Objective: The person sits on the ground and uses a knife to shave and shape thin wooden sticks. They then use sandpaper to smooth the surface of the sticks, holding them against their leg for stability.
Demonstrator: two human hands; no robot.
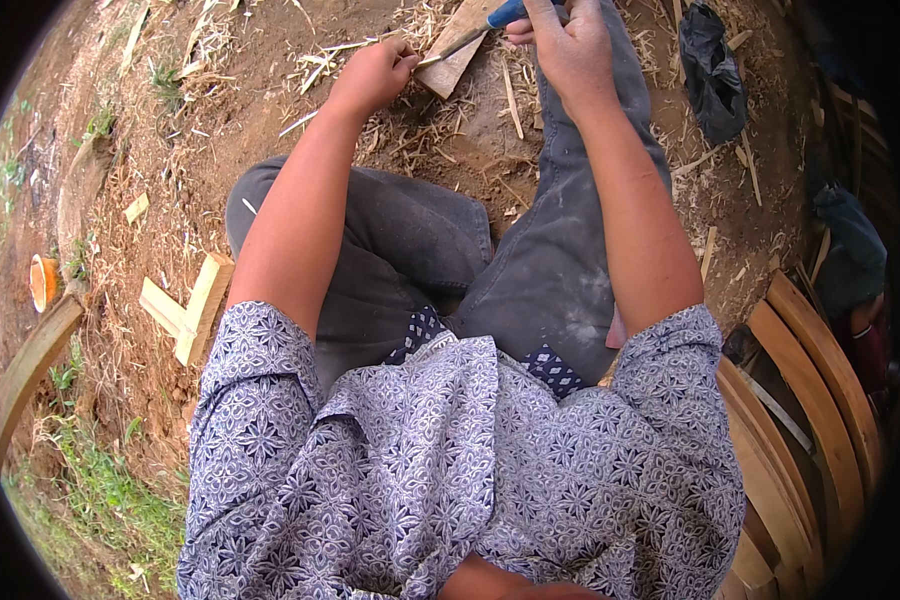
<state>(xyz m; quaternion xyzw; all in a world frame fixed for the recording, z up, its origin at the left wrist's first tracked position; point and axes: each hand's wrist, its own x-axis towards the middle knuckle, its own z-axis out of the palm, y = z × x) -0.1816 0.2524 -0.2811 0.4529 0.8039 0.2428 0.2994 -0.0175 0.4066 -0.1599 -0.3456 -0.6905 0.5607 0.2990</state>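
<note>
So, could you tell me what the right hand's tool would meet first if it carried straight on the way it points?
Probably the wooden block: the blue-handled tool in the right hand already points onto it, and just beyond are the left hand's fingertips. Depth is hard to judge.

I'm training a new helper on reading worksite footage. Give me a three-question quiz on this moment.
1. True or false: the right hand grips a blue-handled knife.
2. What does the left hand touch? A) the black bag B) the wooden block C) the orange bowl
3. Fill in: curved wooden slats lie at the person's ____ side.

Key: 1 true; 2 B; 3 right.
</note>
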